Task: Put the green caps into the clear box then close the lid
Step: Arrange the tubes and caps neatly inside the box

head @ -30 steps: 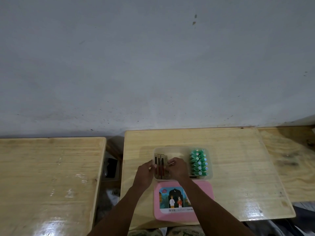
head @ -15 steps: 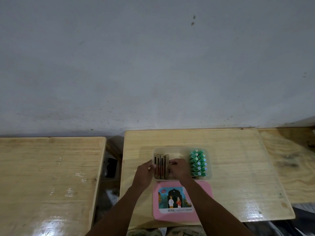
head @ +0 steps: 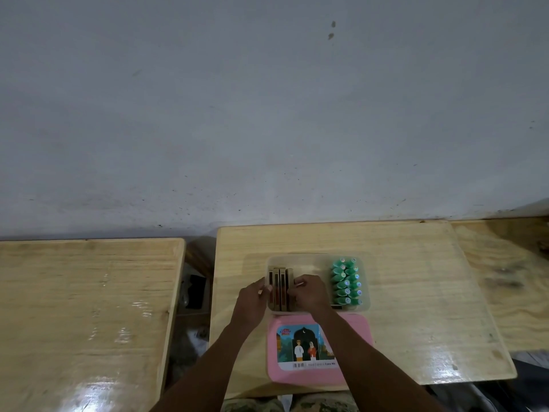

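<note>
— On the middle wooden table (head: 401, 292), what sits in front of the person?

— A clear box (head: 319, 258), lid off, with the pink lid (head: 355, 328) lying flat just near of it, picture side up. Inside the box at the right end stand the green caps (head: 346, 281), packed in two rows running near to far.

— And the left end of the box?

— A small stack of flat tan pieces (head: 279, 288) stands on edge there, side by side.

— Where are the hands?

— Both are at that stack. The left hand (head: 252, 301) presses its fingertips against the stack's left side, at the box's left wall. The right hand (head: 309, 294) is curled against the stack's right side, fingers bent. Together they pinch the stack between them; neither hand touches the caps.

— Anything else around?

— A second wooden table (head: 83, 307) stands to the left, apart from the first, with a dark object (head: 196, 291) down in the gap between them. A grey wall (head: 267, 114) fills the far side.
</note>
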